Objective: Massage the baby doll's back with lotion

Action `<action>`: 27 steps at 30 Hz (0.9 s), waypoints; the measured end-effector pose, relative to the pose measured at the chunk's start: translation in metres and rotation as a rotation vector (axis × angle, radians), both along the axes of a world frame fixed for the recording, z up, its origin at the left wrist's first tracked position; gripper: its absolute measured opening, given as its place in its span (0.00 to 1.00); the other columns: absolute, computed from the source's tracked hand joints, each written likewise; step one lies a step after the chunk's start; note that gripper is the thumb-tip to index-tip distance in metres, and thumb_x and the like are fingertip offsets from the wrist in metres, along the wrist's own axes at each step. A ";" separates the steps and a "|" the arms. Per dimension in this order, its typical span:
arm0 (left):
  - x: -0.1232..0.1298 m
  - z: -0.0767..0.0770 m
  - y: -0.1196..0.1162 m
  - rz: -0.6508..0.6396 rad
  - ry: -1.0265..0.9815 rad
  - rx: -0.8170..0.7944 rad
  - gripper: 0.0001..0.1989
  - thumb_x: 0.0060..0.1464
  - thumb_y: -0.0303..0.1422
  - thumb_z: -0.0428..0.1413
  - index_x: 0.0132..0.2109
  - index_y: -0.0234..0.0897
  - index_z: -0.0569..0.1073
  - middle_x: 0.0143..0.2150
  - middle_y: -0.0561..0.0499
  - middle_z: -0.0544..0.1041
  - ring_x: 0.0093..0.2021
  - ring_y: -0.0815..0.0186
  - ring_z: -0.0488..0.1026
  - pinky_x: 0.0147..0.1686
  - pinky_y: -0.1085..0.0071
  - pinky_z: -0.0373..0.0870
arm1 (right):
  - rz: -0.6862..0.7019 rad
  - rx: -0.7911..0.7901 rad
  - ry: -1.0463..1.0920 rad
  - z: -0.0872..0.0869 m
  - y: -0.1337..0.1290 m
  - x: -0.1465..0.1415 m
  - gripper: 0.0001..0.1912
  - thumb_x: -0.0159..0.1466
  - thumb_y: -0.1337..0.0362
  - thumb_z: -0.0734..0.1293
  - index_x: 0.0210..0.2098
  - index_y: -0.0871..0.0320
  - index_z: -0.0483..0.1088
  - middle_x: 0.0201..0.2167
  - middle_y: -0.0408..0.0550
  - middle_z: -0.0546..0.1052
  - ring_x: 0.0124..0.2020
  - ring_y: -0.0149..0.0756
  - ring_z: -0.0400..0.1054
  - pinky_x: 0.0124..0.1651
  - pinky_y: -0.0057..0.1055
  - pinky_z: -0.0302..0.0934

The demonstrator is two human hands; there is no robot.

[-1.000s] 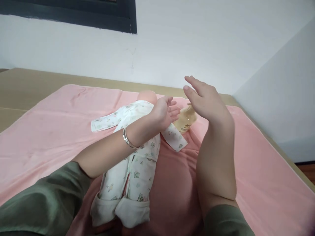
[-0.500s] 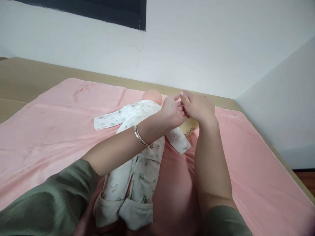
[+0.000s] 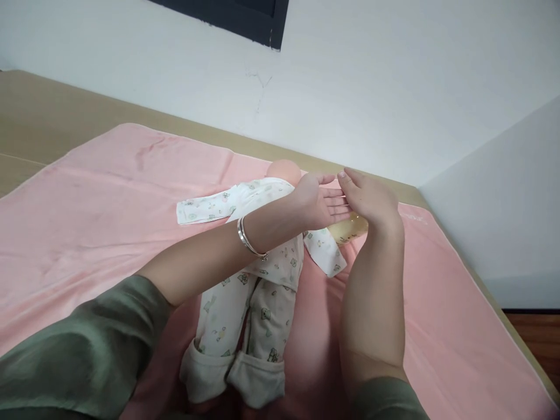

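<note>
Doll point(image 3: 280, 267), white printed clothes, laid out on pink cloth point(image 3: 441, 280), head at far end, arms spread, legs toward viewer, cuffs turned up, torso partly hidden, yellowish bottle point(image 3: 349, 231), dark print, just beyond one sleeve, partly hidden.

Under the left hand point(image 3: 321, 201), the clothes point(image 3: 275, 268) are white with small green and brown prints, the blanket point(image 3: 446, 303) pink. Behind the right hand point(image 3: 374, 198), the bottle point(image 3: 350, 229) is amber with dark marks; the sleeves point(image 3: 91, 344) are green, the bangle point(image 3: 241, 232) silver.
</note>
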State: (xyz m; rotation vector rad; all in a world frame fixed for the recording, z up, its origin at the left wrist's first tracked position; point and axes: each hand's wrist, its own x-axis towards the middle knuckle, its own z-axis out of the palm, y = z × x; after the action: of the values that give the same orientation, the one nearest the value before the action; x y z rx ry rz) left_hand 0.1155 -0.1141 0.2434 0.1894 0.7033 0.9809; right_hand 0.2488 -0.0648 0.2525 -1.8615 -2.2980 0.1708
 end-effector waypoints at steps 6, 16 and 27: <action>-0.036 0.006 -0.029 -0.035 -0.021 0.088 0.29 0.62 0.36 0.49 0.65 0.23 0.65 0.58 0.29 0.76 0.60 0.51 0.77 0.54 0.64 0.79 | -0.084 0.043 -0.005 -0.005 0.003 -0.001 0.36 0.72 0.43 0.46 0.66 0.53 0.67 0.64 0.57 0.73 0.66 0.60 0.65 0.62 0.57 0.60; -0.065 0.027 -0.067 -0.038 0.066 0.236 0.21 0.63 0.32 0.44 0.57 0.30 0.73 0.51 0.37 0.82 0.57 0.50 0.79 0.59 0.47 0.77 | -0.150 -0.004 -0.066 -0.005 0.009 -0.005 0.36 0.70 0.43 0.56 0.71 0.53 0.58 0.66 0.54 0.70 0.67 0.59 0.65 0.64 0.58 0.61; -0.063 0.038 -0.094 -0.050 0.043 0.153 0.15 0.62 0.30 0.46 0.40 0.32 0.78 0.44 0.39 0.83 0.55 0.52 0.80 0.61 0.51 0.75 | -0.151 0.228 0.324 0.010 -0.019 -0.009 0.27 0.70 0.54 0.61 0.65 0.55 0.69 0.60 0.55 0.76 0.63 0.48 0.70 0.67 0.49 0.63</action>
State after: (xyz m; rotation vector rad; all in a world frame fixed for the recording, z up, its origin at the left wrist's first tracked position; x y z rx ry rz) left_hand 0.0523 -0.2081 0.2814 0.3621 0.6600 0.9851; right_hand 0.2396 -0.0837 0.2622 -1.7381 -1.8719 0.1668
